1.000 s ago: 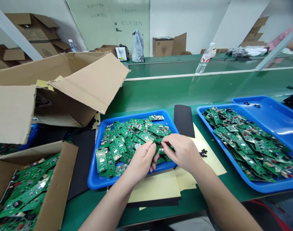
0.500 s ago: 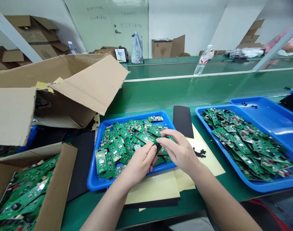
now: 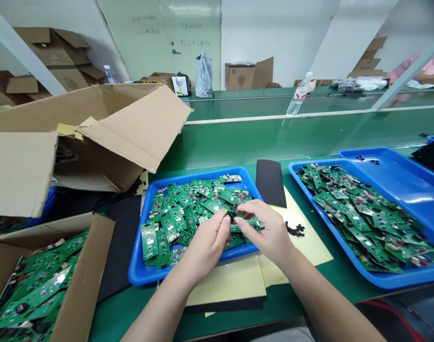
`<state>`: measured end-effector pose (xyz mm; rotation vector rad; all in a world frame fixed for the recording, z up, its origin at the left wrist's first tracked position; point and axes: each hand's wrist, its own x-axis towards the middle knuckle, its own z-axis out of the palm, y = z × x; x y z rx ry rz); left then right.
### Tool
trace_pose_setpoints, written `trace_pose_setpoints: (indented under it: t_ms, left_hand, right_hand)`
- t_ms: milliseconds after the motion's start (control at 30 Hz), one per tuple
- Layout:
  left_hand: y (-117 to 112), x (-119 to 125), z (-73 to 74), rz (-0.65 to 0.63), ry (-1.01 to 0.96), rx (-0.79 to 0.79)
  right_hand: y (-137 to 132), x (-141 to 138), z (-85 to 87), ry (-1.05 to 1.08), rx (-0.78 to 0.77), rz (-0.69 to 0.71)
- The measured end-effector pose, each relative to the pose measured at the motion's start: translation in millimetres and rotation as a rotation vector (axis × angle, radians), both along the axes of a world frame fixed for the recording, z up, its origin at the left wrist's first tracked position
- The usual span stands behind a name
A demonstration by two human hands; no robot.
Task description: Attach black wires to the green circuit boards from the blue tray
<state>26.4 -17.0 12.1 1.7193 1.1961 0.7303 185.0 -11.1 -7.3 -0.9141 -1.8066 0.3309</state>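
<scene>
Over the near right part of a blue tray [image 3: 136, 256] heaped with green circuit boards [image 3: 176, 216], my two hands meet. My left hand [image 3: 211, 237] is closed, thumb on top, on a circuit board [image 3: 232, 214] that its fingers mostly cover. Between the thumb and index finger of my right hand [image 3: 265, 225] is a small dark piece [image 3: 240, 202], seemingly a black foam pad, held at the board. Exactly where the piece touches the board is hidden by the fingers. Small black foam pieces [image 3: 295, 229] lie on yellow backing paper [image 3: 309, 242] beside my right wrist.
Another blue tray [image 3: 345, 242] full of circuit boards stands on the right, overlapping a further blue tray [image 3: 409, 175]. At left are a carton of boards [image 3: 99, 270] and a large open carton [image 3: 138, 128]. A black sheet [image 3: 270, 183] lies behind my right hand.
My right hand's raised fingers have come down and closed, and a dark piece now shows between them. My left hand stays nearly in place. The view has tipped up slightly.
</scene>
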Motion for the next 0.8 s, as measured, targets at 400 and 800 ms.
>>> trace_pose_setpoints:
  t_ms: [400, 800]
  left_hand:
    - [-1, -3, 9.9, -0.217, -0.203, -0.136]
    - [5, -10, -6.6, -0.049, 0.098, 0.608]
  right_hand:
    - [0, 1, 1.0, 0.236, -0.253, 0.117]
    - [0, 1, 0.3, 0.682, -0.564, 0.244]
